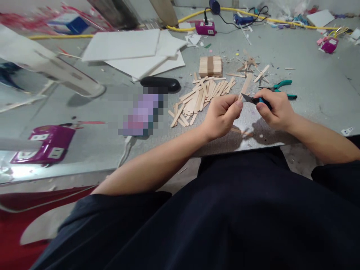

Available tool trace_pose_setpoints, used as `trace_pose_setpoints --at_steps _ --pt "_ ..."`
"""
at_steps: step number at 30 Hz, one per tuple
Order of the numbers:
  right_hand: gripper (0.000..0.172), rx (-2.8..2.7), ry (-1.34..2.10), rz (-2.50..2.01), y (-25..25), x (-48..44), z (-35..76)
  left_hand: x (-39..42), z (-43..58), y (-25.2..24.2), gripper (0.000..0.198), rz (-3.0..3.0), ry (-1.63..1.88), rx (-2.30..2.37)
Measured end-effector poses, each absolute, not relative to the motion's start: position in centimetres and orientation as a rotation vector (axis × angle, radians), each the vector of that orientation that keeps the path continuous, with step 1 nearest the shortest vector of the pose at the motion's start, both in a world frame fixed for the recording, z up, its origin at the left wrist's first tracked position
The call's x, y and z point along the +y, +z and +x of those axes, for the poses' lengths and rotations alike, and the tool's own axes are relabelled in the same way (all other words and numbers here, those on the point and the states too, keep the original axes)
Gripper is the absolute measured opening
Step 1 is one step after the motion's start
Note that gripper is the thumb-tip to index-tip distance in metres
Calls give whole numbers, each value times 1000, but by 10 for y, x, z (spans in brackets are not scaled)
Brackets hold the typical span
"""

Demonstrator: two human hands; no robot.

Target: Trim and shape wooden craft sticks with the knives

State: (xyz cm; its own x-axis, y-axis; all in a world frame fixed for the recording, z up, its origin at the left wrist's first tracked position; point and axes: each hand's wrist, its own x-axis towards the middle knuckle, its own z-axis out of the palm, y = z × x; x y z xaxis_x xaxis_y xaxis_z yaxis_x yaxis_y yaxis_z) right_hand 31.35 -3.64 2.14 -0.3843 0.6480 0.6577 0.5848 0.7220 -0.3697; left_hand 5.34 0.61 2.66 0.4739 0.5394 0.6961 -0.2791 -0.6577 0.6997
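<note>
Holding a stick (pixel 246 84) close to a knife (pixel 255 100)

The left hand (pixel 223 114) is clamped on the stick, thumb and fingers together at its near end, over the table (pixel 312 80) near the front edge. The right hand (pixel 275 108) is closed round the knife's handle, the blade pointing left at the stick; whether the two touch, I cannot tell. Loose sticks (pixel 200 96) lie piled just beyond the left hand, with a banded bundle (pixel 210 66) behind them. Pliers (pixel 277 87) lie just beyond the right hand

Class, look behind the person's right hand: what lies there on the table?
Teal-handled pliers. Both handle ends show; the right hand covers part of the nearer handle and whatever lies beneath.
</note>
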Motion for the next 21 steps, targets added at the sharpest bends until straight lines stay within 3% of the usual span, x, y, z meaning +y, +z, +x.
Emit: trace_pose_setpoints --at_steps 4,21 --pt "70 -2122 175 -1018 27 -43 312 6 53 19 66 1963 1506 259" --pt "79 -2166 55 -1156 28 -49 307 11 45 9 44 2143 1653 339"
